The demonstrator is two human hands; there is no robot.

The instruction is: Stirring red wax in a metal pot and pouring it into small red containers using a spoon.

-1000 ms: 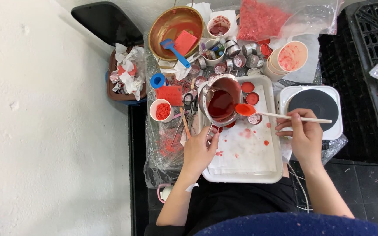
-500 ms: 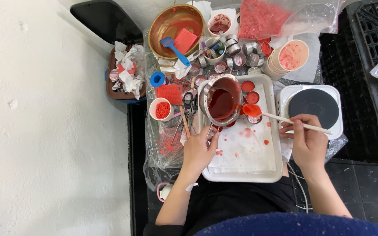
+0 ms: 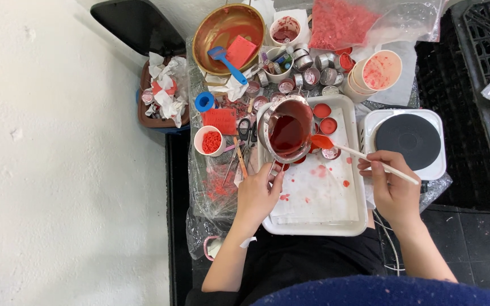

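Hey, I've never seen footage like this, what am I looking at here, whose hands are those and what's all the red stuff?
This is one picture from a camera worn on a person's head, looking straight down, so the two bare hands are the wearer's own. The left hand grips the handle of a small metal pot full of dark red liquid, held over a white tray. The right hand holds a thin white stick with a red spoon end beside the pot. On the tray lie a stained white sheet and little round cups filled with red. To the right stands a white hot plate with a black disc. Further back are a copper bowl, a bag of red flakes and small metal tins.
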